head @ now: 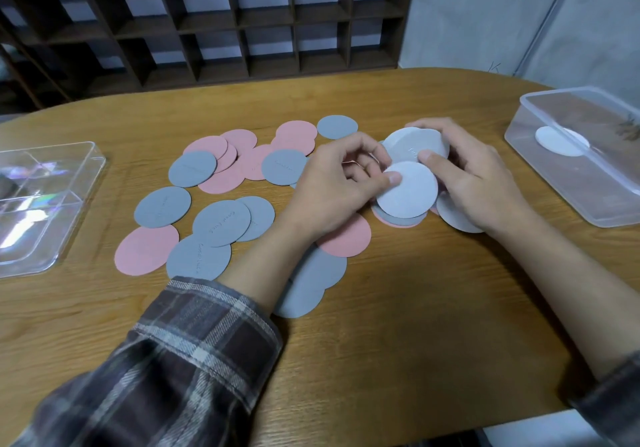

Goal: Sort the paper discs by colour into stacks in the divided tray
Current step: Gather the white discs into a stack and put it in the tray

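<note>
A person sits at a rounded wooden surface [398, 291], both hands working over a scatter of round paper discs.

The left hand [332, 187] pinches the near-left edge of a pale white paper disc [408, 190] between thumb and forefinger, a narrow grip closed on it. The right hand [474, 176] holds a small fanned stack of white paper discs [412, 142] just behind it, thumb on top and fingers curled around the far side. The single disc lies directly in front of the stack, overlapping its near edge, so the coming move is probably a short slide away from the body to seat it on the stack. The discs are round and have no long axis.

The clear divided plastic tray [52, 204] sits at the far left edge, well apart from both hands; the left hand is the nearer one. It appears to hold no discs yet, though glare makes this uncertain. A clear plastic box [588, 204] stands to the right, near the right hand, with one white disc [561, 142] that seems to lie inside it.

Loose on the surface, partly overlapping, are roughly nine grey paper discs [194, 169] and about eight pink paper discs [145, 249]; some are hidden under the arms, so the counts are approximate. At least one more white disc shows under the right palm.
</note>
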Available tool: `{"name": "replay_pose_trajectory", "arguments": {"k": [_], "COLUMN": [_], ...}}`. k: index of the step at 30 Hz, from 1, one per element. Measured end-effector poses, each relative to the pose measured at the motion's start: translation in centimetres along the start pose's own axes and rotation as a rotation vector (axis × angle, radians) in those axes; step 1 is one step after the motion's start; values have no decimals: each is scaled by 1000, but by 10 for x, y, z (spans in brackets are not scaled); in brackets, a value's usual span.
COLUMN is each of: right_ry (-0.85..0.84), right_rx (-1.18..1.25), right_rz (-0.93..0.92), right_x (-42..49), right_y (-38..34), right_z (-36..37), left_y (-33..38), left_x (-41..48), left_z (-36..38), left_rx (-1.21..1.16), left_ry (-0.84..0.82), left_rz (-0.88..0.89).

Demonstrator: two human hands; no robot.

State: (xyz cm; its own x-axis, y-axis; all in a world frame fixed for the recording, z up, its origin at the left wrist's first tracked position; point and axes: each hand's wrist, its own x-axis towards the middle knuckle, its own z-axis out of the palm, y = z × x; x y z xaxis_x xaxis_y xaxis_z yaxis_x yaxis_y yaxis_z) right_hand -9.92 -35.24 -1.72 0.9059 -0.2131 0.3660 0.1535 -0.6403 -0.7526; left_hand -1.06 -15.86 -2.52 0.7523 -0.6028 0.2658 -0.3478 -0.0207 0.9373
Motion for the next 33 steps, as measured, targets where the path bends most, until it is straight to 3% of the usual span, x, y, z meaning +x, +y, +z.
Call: {"name": "replay_pose_trajectory", "arguments": {"k": [5,15,19,25,33], "right_ry": [2,-71,-108,-158,-140], "right_rx": [20,10,-124,-304,-246], "right_rz": [23,57,24,-15,-69], "right_x": [1,-1,-3,-1,-2], "right_y": [2,2,-1,2,7], "right_z": [0,1,4,4,-2], "left_y": [0,-2,-2,-4,0], "left_x": [0,-3,-3,-3,-3], "left_z": [3,7,7,7,8], "left_rx": [97,192,321,354,713], "left_ry": [144,183,244,228,126], "left_rz": [44,-1,69,105,180]}}
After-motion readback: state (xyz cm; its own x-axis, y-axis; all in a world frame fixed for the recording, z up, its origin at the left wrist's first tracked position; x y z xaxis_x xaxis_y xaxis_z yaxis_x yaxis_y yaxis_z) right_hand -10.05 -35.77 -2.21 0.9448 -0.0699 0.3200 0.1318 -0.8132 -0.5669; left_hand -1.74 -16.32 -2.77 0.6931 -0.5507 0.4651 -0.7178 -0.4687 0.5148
